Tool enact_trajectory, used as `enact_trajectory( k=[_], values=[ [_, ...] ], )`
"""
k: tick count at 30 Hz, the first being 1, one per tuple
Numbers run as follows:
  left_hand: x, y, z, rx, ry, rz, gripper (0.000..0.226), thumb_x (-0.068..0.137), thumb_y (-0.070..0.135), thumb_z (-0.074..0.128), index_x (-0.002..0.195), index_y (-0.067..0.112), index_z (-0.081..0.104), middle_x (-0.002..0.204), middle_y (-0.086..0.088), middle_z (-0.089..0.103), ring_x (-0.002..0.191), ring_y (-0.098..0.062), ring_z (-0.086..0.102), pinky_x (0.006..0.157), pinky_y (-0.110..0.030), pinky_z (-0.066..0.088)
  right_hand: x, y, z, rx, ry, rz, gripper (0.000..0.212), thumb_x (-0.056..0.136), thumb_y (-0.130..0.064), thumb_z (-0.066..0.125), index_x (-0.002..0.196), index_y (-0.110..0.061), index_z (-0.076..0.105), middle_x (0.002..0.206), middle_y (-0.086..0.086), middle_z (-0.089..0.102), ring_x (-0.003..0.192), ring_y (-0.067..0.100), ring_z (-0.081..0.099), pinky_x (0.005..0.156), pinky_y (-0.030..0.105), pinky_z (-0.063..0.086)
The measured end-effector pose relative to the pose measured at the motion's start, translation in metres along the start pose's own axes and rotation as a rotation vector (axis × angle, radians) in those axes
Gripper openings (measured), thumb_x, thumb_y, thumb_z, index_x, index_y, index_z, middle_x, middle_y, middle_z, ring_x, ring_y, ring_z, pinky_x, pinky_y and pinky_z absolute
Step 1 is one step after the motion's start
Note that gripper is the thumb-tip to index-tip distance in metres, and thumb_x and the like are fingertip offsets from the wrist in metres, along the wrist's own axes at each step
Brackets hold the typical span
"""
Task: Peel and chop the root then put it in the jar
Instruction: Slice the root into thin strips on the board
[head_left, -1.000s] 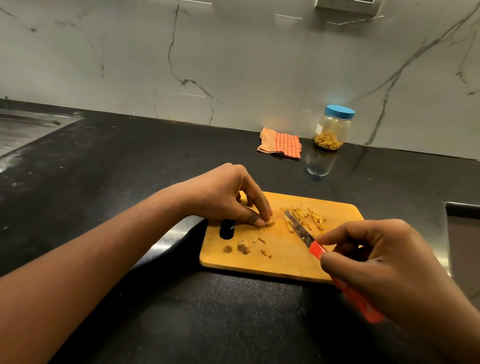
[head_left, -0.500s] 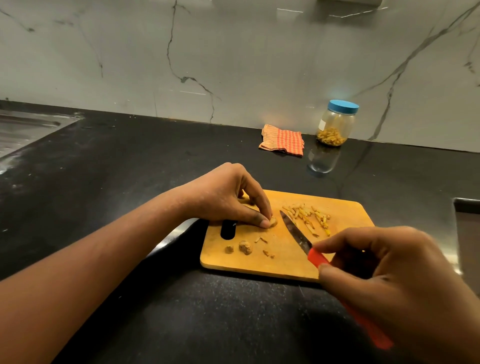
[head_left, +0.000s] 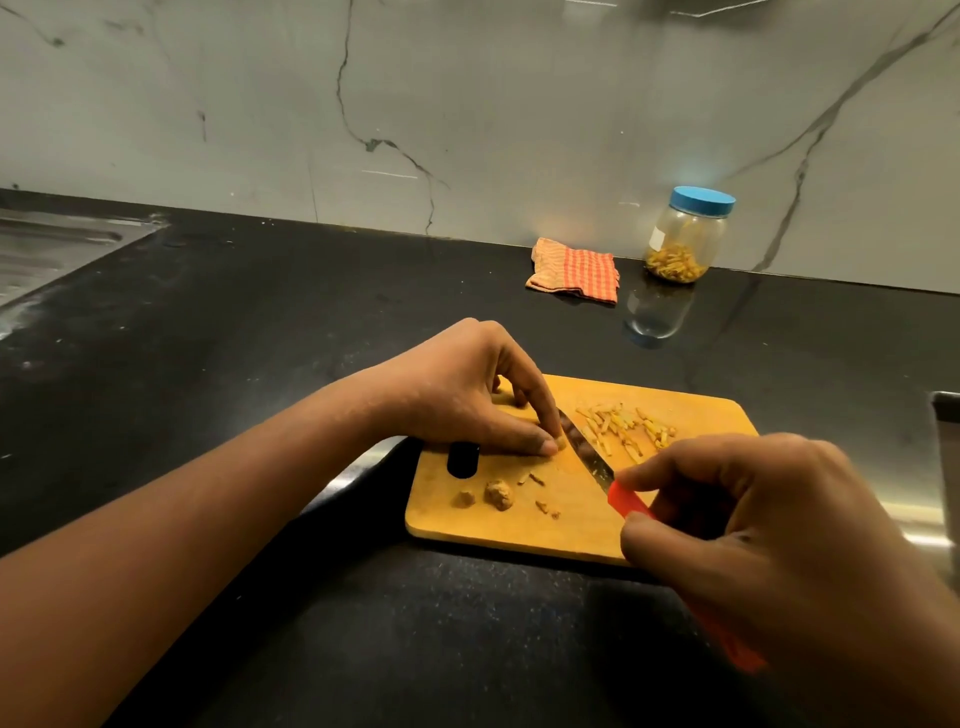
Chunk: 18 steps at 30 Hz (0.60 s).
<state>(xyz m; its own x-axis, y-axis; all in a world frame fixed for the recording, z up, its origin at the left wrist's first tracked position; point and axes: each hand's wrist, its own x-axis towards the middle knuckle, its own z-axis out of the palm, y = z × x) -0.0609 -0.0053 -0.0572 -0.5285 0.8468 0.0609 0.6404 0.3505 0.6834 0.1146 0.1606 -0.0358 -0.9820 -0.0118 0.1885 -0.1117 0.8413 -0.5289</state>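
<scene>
Moved: the knife (head_left: 586, 452) has closed in from the right, and its blade now lies against the fingertips of the left grip (head_left: 467, 400).
Left grip: thumb and forefinger pinch the small root piece (head_left: 560, 443) down on the board (head_left: 571, 535).
Right grip (head_left: 769, 530): wrapped round the knife's red handle, with the blade pointing away toward the left grip.
Root: a stub under the left fingertips, right against the blade. It is probably light, firm and fibrous, and likely to roll or skid.
Hold: best pinned from above, fingertips tucked back from the edge.
Pile: cut strips (head_left: 623, 428) lie loose just beyond the blade.
Storage: the jar (head_left: 685, 239) stands lidded and partly filled, well beyond both grips.
</scene>
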Motion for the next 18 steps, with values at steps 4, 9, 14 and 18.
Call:
enact_trajectory(
  k=[4,9,14,18],
  values=[
    [-0.0021,0.0011,-0.0055,0.010,-0.051,0.004,0.016,0.086,0.016,0.071,0.097,0.025,0.078,0.106,0.018,0.071,0.110,0.002,0.059,0.103,-0.031,0.046,0.0011,0.0011,-0.0014,0.020,0.009,-0.001,0.022,0.061,-0.041,0.068,0.080,-0.032,0.073,0.077,-0.024,0.066,0.066,0.000,0.064,0.059,0.011,0.050],
    [-0.0033,0.0000,-0.0081,0.028,0.026,-0.020,0.013,0.080,0.030,0.077,0.092,0.028,0.078,0.099,0.018,0.070,0.102,-0.001,0.061,0.093,-0.031,0.053,-0.0003,0.0021,-0.0021,0.010,0.016,-0.007,0.020,0.062,-0.040,0.069,0.080,-0.032,0.073,0.074,-0.022,0.066,0.065,0.001,0.063,0.056,0.010,0.047],
    [-0.0013,0.0018,-0.0020,0.063,0.044,-0.039,0.020,0.070,0.043,0.080,0.085,0.032,0.077,0.087,0.015,0.071,0.090,0.001,0.062,0.081,-0.025,0.053,-0.0015,0.0045,0.0013,-0.020,0.018,-0.013,0.022,0.062,-0.042,0.067,0.080,-0.032,0.074,0.065,-0.014,0.066,0.065,0.004,0.062,0.053,0.009,0.044],
    [-0.0014,0.0023,-0.0032,0.047,0.044,-0.046,0.013,0.073,0.038,0.080,0.084,0.033,0.077,0.091,0.019,0.071,0.095,0.001,0.061,0.083,-0.025,0.053,-0.0025,0.0057,0.0022,-0.043,0.026,-0.016,0.022,0.062,-0.042,0.067,0.080,-0.031,0.074,0.062,-0.012,0.065,0.064,0.006,0.062,0.051,0.009,0.042]
  ],
)
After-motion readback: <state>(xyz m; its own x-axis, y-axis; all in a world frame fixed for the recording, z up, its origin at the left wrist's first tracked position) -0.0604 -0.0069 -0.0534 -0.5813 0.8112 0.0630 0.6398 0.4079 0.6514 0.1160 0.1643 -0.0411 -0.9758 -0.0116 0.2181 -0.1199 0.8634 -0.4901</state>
